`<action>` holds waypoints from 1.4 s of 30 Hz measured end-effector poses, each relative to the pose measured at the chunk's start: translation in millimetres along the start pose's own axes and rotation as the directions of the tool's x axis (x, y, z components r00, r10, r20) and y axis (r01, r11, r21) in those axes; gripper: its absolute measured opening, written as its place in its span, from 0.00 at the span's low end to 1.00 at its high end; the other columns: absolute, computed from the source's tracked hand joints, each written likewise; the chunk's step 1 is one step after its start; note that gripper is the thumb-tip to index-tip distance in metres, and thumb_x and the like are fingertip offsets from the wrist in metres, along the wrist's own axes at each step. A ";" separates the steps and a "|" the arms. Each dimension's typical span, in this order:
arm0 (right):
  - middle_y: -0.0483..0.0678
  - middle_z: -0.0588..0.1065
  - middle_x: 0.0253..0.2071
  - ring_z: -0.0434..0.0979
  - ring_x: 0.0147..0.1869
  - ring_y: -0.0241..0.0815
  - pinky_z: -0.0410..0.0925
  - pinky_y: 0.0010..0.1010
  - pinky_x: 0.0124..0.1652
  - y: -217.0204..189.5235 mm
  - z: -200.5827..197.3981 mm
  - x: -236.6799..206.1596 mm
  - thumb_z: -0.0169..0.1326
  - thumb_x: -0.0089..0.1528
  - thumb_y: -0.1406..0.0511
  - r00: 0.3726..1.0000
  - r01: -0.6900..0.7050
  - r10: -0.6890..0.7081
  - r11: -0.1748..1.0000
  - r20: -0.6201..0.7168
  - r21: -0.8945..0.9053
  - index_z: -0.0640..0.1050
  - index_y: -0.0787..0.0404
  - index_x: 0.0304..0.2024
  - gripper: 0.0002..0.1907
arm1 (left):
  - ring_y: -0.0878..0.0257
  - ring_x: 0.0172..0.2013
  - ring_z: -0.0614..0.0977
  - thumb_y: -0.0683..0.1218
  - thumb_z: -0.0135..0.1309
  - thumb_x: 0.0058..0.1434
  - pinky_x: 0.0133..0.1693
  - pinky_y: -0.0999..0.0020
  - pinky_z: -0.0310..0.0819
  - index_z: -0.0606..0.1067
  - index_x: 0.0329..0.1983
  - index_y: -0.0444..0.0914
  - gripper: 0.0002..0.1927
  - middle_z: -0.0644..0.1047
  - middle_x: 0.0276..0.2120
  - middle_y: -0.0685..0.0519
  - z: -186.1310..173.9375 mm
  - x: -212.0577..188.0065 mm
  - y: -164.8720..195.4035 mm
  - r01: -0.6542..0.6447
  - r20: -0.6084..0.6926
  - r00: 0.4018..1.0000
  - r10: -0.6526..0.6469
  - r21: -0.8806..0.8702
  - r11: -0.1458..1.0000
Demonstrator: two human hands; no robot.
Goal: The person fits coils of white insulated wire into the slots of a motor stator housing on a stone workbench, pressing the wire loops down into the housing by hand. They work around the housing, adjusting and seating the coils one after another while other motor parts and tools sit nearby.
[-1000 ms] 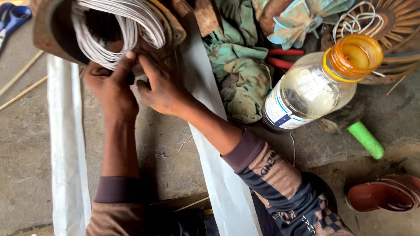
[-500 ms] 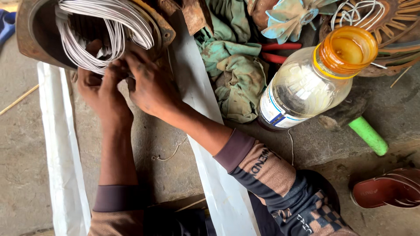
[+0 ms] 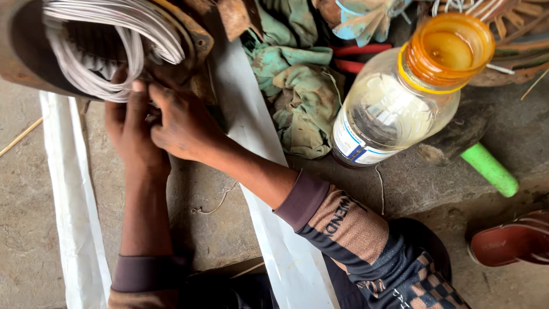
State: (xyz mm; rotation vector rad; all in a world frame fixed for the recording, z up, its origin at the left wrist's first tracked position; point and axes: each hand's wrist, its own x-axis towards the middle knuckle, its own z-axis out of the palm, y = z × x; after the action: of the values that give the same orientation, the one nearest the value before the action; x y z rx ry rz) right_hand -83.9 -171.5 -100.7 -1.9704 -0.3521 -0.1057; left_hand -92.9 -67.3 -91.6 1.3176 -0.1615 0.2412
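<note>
A rusty round metal housing (image 3: 34,63) lies at the top left with a bundle of white wire coils (image 3: 108,34) looped through it. My left hand (image 3: 130,129) presses its fingertips against the lower edge of the coils, where the wires leave the housing. Beside it and touching it, my right hand (image 3: 182,123) has its fingers curled at the same spot on the housing's rim. Whether either hand pinches a wire is hidden by the fingers. Both forearms reach up from the bottom of the view.
Two white strips (image 3: 68,194) lie on the concrete floor under my arms. A clear plastic jar with an orange mouth (image 3: 400,97) stands at the right, beside dirty green rags (image 3: 297,97). A green-handled tool (image 3: 489,169) and a red sandal (image 3: 512,243) lie further right.
The view has shifted closer. Both hands stay at the lower edge of the coils, with the fingers pressing slightly further into the wires.
</note>
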 end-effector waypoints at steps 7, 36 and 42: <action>0.65 0.44 0.79 0.69 0.71 0.65 0.79 0.37 0.49 6.5 2.9 -9.4 0.53 0.49 0.75 0.972 0.232 -0.231 0.972 -0.042 0.025 0.53 0.68 0.72 0.48 | 0.58 0.68 0.74 0.47 0.48 0.82 0.73 0.62 0.70 0.57 0.80 0.34 0.28 0.70 0.71 0.44 -8.5 -6.2 -7.1 -0.025 0.163 0.986 0.040 -0.095 0.995; 0.71 0.63 0.65 0.81 0.54 0.63 0.77 0.40 0.46 -10.8 -0.6 -25.0 0.53 0.57 0.72 0.977 0.112 -0.131 0.987 -0.166 -0.118 0.58 0.75 0.68 0.38 | 0.61 0.45 0.85 0.36 0.48 0.72 0.48 0.67 0.81 0.77 0.54 0.29 0.11 0.82 0.46 0.46 -14.8 2.9 -13.5 -0.038 -0.039 0.998 0.045 0.158 0.987; 0.77 0.65 0.59 0.79 0.54 0.64 0.79 0.35 0.44 -2.0 4.5 -22.5 0.55 0.54 0.74 0.909 0.237 -0.293 0.948 -0.298 -0.211 0.59 0.82 0.64 0.38 | 0.62 0.45 0.83 0.42 0.52 0.80 0.48 0.69 0.77 0.79 0.56 0.29 0.11 0.82 0.48 0.43 -22.1 12.1 -30.2 -0.170 0.036 0.986 0.166 0.237 0.957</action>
State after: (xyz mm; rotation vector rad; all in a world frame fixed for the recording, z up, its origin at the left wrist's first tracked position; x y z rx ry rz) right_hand -106.3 -171.1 -106.1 -2.0188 -0.4024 -0.6507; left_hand -73.6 -51.9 -122.1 1.5477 -0.2646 0.4048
